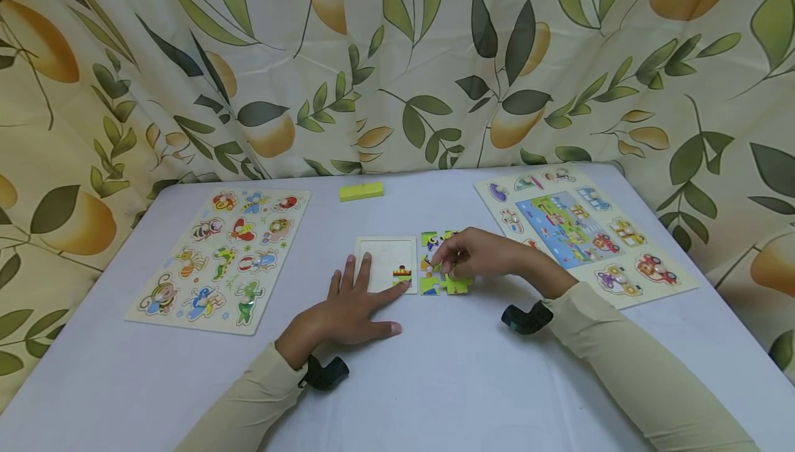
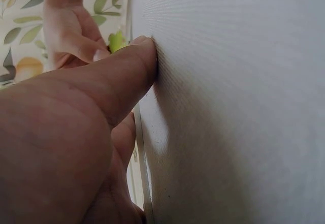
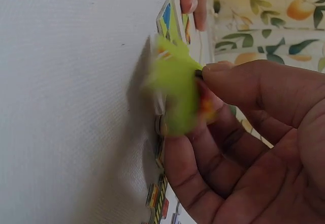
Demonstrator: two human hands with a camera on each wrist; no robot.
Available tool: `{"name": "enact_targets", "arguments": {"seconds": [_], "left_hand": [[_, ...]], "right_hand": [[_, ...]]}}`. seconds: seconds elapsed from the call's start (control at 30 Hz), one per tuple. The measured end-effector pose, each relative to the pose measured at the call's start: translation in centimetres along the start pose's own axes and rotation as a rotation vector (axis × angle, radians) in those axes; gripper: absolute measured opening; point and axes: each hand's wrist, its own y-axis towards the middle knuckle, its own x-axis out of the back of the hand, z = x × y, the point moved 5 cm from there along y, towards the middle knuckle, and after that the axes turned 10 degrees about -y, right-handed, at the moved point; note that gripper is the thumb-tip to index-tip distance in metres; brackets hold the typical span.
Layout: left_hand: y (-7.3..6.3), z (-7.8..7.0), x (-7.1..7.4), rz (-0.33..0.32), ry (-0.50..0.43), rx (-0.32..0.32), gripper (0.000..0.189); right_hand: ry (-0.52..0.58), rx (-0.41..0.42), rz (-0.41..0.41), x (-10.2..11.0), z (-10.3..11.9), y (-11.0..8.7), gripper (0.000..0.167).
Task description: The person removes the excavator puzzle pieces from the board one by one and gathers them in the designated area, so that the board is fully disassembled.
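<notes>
My left hand (image 1: 350, 314) lies with fingers spread over the lower left of a small white puzzle frame (image 1: 386, 248), its index fingertip at a printed puzzle piece (image 1: 401, 271) in the frame's lower right corner. The thumb presses on the tablecloth. Just right of the frame, my right hand (image 1: 484, 253) pinches a bright green jigsaw piece (image 3: 177, 89) between thumb and fingers, blurred in the right wrist view. Below that hand lie several loose green puzzle pieces (image 1: 429, 286), partly hidden by it.
On the left lies a board of insect pictures (image 1: 214, 252). A vehicle picture board (image 1: 658, 290) sits on the right, partly behind the right forearm. A yellow-green block (image 1: 361, 192) stands near the back edge, before a patterned curtain (image 1: 410, 79). White cloth (image 1: 422, 383) covers the table.
</notes>
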Motion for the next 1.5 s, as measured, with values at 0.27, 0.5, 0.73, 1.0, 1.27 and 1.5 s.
{"name": "enact_targets", "arguments": {"seconds": [0.27, 0.5, 0.73, 1.0, 1.27, 1.5], "left_hand": [[0.0, 0.0, 0.0, -0.001, 0.002, -0.004, 0.068], [-0.1, 0.0, 0.0, 0.000, -0.005, -0.003, 0.068], [-0.2, -0.2, 0.1, 0.003, -0.003, 0.001, 0.068], [-0.1, -0.3, 0.1, 0.001, 0.003, 0.005, 0.068], [-0.1, -0.4, 0.2, -0.012, -0.012, -0.003, 0.068], [-0.3, -1.2, 0.5, -0.048, -0.056, -0.104, 0.067]], "right_hand": [[-0.018, -0.027, 0.015, -0.1, 0.2, 0.3, 0.024], [-0.049, -0.034, 0.010, -0.1, 0.1, 0.4, 0.023], [-0.064, -0.033, -0.006, 0.3, -0.4, 0.2, 0.022], [-0.062, -0.055, -0.010, 0.7, -0.4, -0.2, 0.020], [-0.065, -0.069, -0.001, 0.8, -0.1, 0.0, 0.020], [-0.079, -0.064, -0.035, 0.9, 1.0, 0.6, 0.022]]}}
